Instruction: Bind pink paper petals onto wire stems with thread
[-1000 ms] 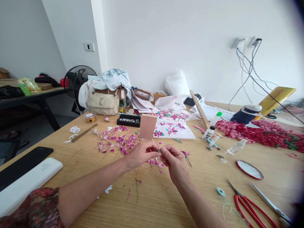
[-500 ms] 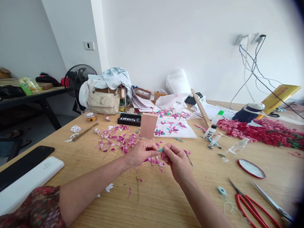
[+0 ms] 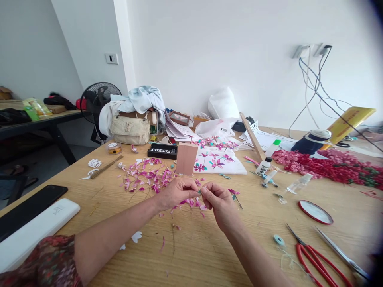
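My left hand (image 3: pixel 178 193) and my right hand (image 3: pixel 220 201) meet above the table, thumb and forefinger of each pinched together. Between the fingertips shows a small teal petal-like piece (image 3: pixel 199 191), mostly covered by the fingers. Loose pink and white petals (image 3: pixel 149 175) with thin stems lie scattered behind and left of my hands. Just right of my right hand rests a pink flower on a dark stem (image 3: pixel 234 193). An upright wooden block (image 3: pixel 187 158) stands behind my hands, beside a white sheet (image 3: pixel 236 165) bearing several pink and teal flowers.
Red-handled scissors (image 3: pixel 311 255), silver scissors (image 3: pixel 338 247), a teal thread spool (image 3: pixel 279 239) and a red-rimmed dish (image 3: pixel 315 211) lie on the right. Small bottles (image 3: pixel 263 166) and red-pink bundles (image 3: pixel 323 167) sit behind. A white power bank (image 3: pixel 44 229) and black phone (image 3: pixel 30 203) lie left.
The fingertips have drawn closer together, and less of the teal piece shows between them. My right hand has shifted slightly left.
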A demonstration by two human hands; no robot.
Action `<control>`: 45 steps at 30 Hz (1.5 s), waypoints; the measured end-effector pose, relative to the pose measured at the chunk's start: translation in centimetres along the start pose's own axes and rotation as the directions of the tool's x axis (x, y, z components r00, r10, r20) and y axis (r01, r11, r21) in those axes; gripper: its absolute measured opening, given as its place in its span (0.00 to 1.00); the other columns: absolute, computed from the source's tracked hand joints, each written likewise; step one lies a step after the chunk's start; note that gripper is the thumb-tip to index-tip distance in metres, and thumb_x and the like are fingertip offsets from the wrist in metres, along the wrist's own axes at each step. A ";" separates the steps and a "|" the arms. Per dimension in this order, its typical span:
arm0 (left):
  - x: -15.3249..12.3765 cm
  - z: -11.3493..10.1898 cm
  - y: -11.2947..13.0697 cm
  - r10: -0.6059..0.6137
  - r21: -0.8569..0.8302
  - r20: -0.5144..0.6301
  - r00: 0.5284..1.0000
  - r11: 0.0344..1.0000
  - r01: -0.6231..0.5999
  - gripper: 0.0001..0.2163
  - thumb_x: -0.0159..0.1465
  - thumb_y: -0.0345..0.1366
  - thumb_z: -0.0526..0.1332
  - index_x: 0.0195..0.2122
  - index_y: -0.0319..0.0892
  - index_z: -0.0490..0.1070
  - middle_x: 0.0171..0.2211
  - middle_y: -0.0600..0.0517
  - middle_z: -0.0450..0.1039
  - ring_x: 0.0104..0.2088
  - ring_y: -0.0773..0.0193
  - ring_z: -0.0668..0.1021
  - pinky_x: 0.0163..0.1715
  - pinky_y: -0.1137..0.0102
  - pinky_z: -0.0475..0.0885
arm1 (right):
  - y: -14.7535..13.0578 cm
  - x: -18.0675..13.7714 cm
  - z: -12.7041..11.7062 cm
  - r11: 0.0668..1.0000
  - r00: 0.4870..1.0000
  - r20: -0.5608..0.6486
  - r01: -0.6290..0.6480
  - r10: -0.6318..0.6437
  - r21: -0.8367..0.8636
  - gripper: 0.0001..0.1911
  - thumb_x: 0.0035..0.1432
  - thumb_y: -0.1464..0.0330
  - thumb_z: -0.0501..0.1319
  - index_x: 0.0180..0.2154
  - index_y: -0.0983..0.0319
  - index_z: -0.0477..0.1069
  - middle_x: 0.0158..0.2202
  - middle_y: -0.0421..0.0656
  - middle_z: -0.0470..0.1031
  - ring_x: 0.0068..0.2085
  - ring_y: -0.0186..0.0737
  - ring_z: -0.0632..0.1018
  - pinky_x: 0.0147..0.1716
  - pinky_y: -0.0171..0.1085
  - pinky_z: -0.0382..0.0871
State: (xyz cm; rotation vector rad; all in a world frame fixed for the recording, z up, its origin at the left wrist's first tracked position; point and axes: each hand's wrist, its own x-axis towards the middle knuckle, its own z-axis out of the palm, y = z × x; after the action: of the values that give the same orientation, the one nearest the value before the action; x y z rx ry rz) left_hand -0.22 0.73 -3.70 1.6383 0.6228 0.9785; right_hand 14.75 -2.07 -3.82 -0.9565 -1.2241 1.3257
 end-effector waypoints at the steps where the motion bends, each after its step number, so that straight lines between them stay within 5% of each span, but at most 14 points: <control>1: 0.0 0.0 0.0 0.010 0.007 0.012 1.000 1.000 -0.010 0.09 0.54 0.36 0.62 0.21 0.36 0.69 0.23 0.55 0.64 0.24 0.72 0.66 0.25 0.76 0.60 | 0.0 0.0 0.1 1.000 1.000 -0.001 -0.011 0.011 0.020 0.15 0.45 0.60 0.65 0.20 0.63 0.64 0.13 0.33 0.59 0.16 0.25 0.56 0.16 0.30 0.46; 13: 0.2 -0.4 0.3 -0.179 -0.033 -0.026 0.983 0.983 0.178 0.08 0.51 0.36 0.63 0.24 0.36 0.71 0.23 0.54 0.68 0.24 0.72 0.68 0.24 0.76 0.61 | -0.3 0.5 -0.8 0.988 0.985 -0.170 0.063 -0.038 0.144 0.14 0.47 0.62 0.64 0.20 0.62 0.64 0.12 0.33 0.60 0.16 0.25 0.56 0.16 0.30 0.45; 21: 0.2 -0.5 -0.3 -0.212 -0.054 -0.063 0.975 0.976 0.209 0.09 0.51 0.37 0.63 0.22 0.36 0.69 0.20 0.54 0.68 0.22 0.70 0.70 0.24 0.75 0.63 | 0.1 0.4 -0.7 0.982 0.998 -0.044 -0.039 0.048 0.185 0.13 0.44 0.61 0.65 0.30 0.62 0.69 0.13 0.32 0.60 0.15 0.26 0.57 0.15 0.30 0.45; 30: 0.1 -0.2 -0.1 -0.180 -0.063 0.002 0.984 0.982 0.180 0.09 0.51 0.37 0.63 0.22 0.36 0.69 0.20 0.53 0.70 0.23 0.68 0.71 0.24 0.74 0.63 | 0.3 0.4 -0.4 0.984 0.995 -0.014 -0.093 0.096 0.152 0.14 0.41 0.63 0.67 0.18 0.63 0.66 0.12 0.33 0.61 0.15 0.25 0.57 0.16 0.30 0.45; 39: 0.2 -0.3 -0.3 -0.197 -0.014 -0.085 0.977 0.980 0.197 0.12 0.52 0.40 0.62 0.21 0.35 0.69 0.19 0.54 0.68 0.21 0.70 0.69 0.23 0.75 0.61 | 0.2 0.4 -0.5 0.977 0.995 -0.002 -0.099 0.101 0.191 0.14 0.42 0.62 0.66 0.19 0.63 0.64 0.11 0.33 0.61 0.15 0.25 0.57 0.16 0.30 0.45; 45: 0.0 -0.1 0.1 -0.209 -0.053 -0.040 0.977 0.977 0.207 0.11 0.52 0.39 0.63 0.21 0.36 0.68 0.20 0.53 0.69 0.22 0.70 0.70 0.22 0.76 0.61 | 0.3 0.3 -0.2 0.986 0.995 -0.020 -0.094 0.097 0.135 0.13 0.42 0.63 0.66 0.22 0.63 0.66 0.12 0.33 0.62 0.15 0.25 0.58 0.15 0.29 0.46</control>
State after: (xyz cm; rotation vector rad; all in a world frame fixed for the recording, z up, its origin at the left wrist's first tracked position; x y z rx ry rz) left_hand -0.32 0.73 -3.58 1.4784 0.7786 0.8725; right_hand 14.83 -1.69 -4.07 -0.9431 -1.0663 1.4473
